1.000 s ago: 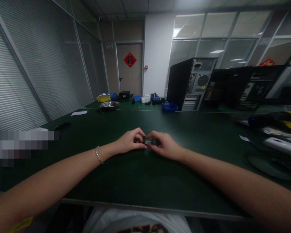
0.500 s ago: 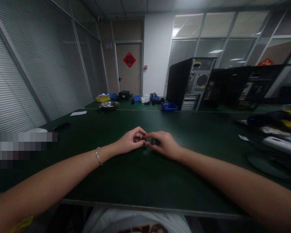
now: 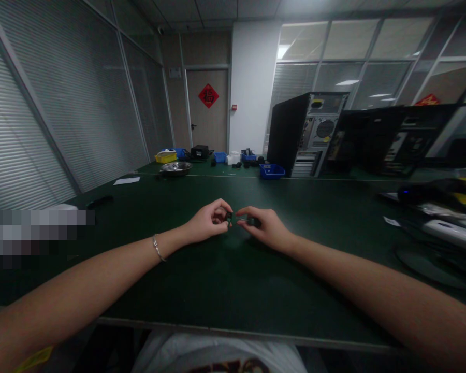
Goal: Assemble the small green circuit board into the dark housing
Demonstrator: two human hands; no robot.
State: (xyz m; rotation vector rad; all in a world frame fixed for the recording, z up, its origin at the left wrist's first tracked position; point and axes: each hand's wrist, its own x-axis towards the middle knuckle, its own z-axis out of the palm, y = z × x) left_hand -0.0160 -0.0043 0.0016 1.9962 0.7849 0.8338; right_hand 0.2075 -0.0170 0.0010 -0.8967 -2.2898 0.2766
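Observation:
Between the thumb and fingertips of my left hand [image 3: 209, 220] is a small dark part [image 3: 229, 216] with a hint of green; its exact kind is too small to make out. My right hand [image 3: 266, 225] is closed on a small dark-handled tool [image 3: 253, 221], whose thin metal shaft points left toward the part. A narrow gap separates the fingertips of the two hands. Both hands are just over the middle of the dark green table [image 3: 202, 290].
A metal dish [image 3: 176, 168], a yellow bin [image 3: 165, 157] and a blue bin [image 3: 272, 171] stand along the back. A computer tower [image 3: 306, 134] rises at the back right. Cables and a white power strip [image 3: 450, 234] lie on the right, with a paper [image 3: 126, 181] at left.
My hands have drawn apart slightly, and the tool's shaft has come away to the right of the small dark part. More of that part now shows at my left fingertips.

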